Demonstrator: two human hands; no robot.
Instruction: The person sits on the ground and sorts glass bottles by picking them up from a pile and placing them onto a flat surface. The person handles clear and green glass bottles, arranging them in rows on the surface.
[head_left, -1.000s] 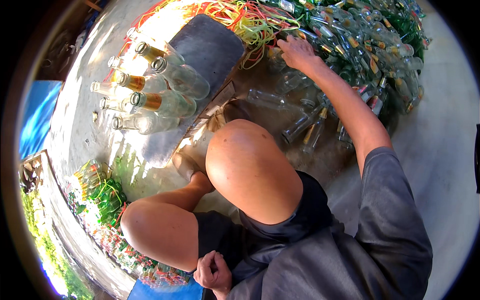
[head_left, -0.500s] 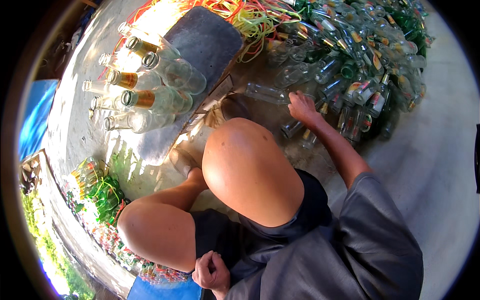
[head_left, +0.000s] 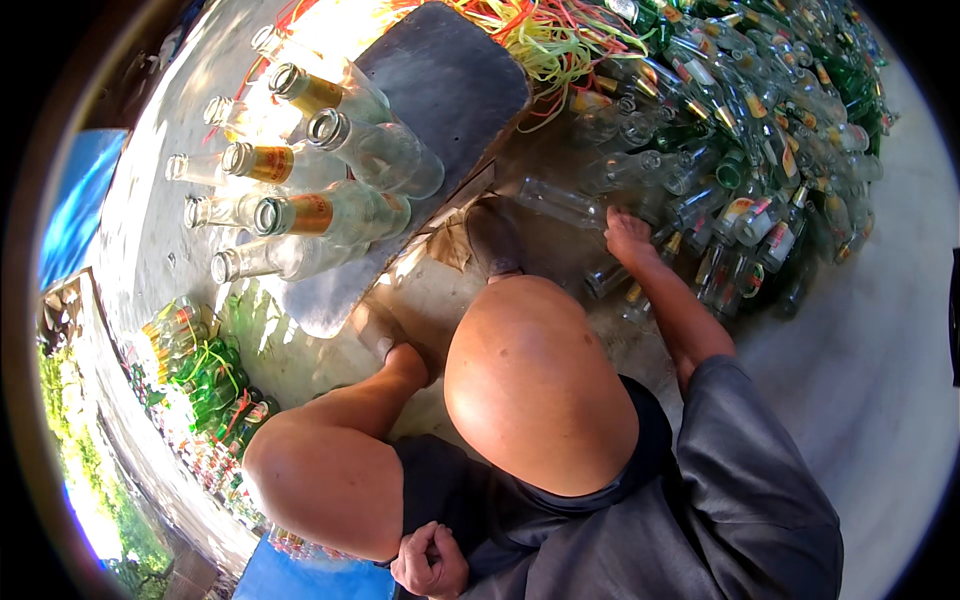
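Observation:
My right hand (head_left: 627,236) reaches out to the edge of the bottle pile, its fingers curled at the near end of a clear glass bottle (head_left: 560,201). That bottle lies roughly level above the ground, its other end pointing left; the part in my fingers is hidden. Curled in a loose fist, my left hand (head_left: 430,562) rests by my left thigh with nothing visible in it. A group of clear bottles (head_left: 390,160), some with orange neck labels, stands at the left on a dark board (head_left: 440,70).
A large heap of clear and green bottles (head_left: 760,130) fills the far right. Red and yellow plastic strips (head_left: 555,45) lie tangled behind the board. Bundled green bottles (head_left: 215,385) stand at the left. A blue surface (head_left: 310,575) shows below my left leg.
The whole view has shifted slightly, so the scene sits a little farther right and lower. My right hand remains at the same bottle; my left hand stays curled by my thigh.

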